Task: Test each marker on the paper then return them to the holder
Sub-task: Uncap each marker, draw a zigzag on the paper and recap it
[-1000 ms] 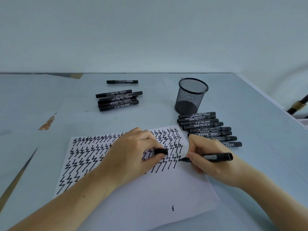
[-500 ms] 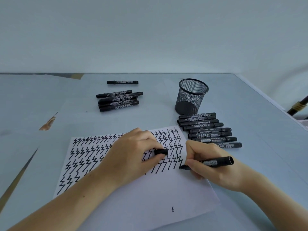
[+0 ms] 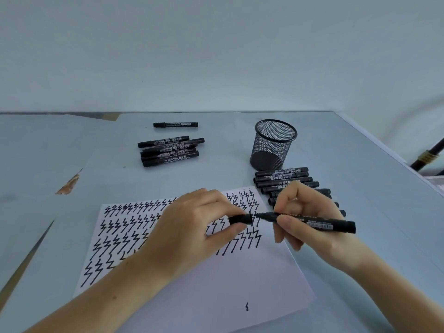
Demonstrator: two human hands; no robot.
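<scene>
**One camera on my head, looking down at the table**

The only view comes from my head, facing forward and down. My hands sit close under it, low in the frame, with the sheet of paper (image 3: pixel 216 292) beneath them. The table (image 3: pixel 360 164) runs away to a pale wall (image 3: pixel 216 51) at the top. The wide lens bends the table's edges.

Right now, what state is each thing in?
marker: uncapped, held by right hand
cap: off, pinched by left hand, at the marker's tip
holder: upright, looks empty
paper: flat, zigzags across upper part
</scene>
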